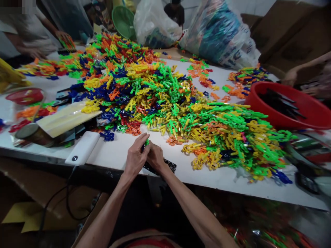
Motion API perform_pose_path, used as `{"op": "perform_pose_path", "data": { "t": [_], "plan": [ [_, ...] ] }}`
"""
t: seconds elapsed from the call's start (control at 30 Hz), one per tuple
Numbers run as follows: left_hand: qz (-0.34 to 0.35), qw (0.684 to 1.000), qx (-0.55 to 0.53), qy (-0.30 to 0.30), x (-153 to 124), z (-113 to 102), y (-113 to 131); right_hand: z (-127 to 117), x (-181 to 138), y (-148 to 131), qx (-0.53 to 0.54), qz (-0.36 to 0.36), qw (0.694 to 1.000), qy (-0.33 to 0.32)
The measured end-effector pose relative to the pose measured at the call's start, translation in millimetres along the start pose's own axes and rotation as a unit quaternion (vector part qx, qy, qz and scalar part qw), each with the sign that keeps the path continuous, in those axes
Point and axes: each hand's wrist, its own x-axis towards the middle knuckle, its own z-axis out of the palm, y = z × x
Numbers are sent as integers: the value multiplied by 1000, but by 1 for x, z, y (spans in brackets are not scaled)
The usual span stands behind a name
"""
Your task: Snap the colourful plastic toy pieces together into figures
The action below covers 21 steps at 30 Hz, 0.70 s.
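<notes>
My left hand [136, 154] and my right hand [154, 155] meet at the table's front edge, fingers curled together. Between them shows a small green plastic piece [147, 142] with a dark blue bit beside it; the fingers hide most of both. Under my right hand lies a black patterned strip [170, 166], partly covered by the wrist. Just beyond my hands spreads a large heap of small plastic toy pieces [160, 93] in green, yellow, orange, red and blue. Its right part [232, 134] is mostly yellow and green.
To the left are a white power bank [84, 148] with a cable, a yellowish sheet [68, 119] and a round tin [33, 134]. A red basin [292, 103] with black pieces stands right. Plastic bags [219, 34] stand behind. Other people's hands work at far left [64, 38] and right [291, 76].
</notes>
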Motion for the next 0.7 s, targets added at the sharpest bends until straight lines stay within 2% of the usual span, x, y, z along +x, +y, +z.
{"op": "perform_pose_path", "data": {
  "t": [0.07,0.13,0.23,0.3,0.4,0.47,0.57,0.63,0.7],
  "plan": [
    [-18,999,-3,42,-2,-1,0,-21,3,10,9,-30,999,-26],
    [-56,993,-12,100,-5,-1,-1,-50,2,30,-24,-21,999,-10],
    [-97,983,-44,149,-8,-1,-2,-89,-2,67,-172,102,979,36],
    [-107,981,-67,146,-6,-3,-1,-102,-4,86,-252,143,957,14],
    [-84,988,-76,105,-1,-11,2,-103,-4,97,-283,123,951,-13],
    [-59,995,-63,48,4,-17,3,-98,-5,94,-247,102,964,1],
    [-42,998,-38,-27,7,-21,3,-82,-9,80,-102,83,991,15],
    [-41,999,-15,-22,8,-18,1,-64,-13,66,35,76,996,17],
    [-41,999,11,0,7,-14,-1,-43,-16,53,157,72,985,31]
  ]
}}
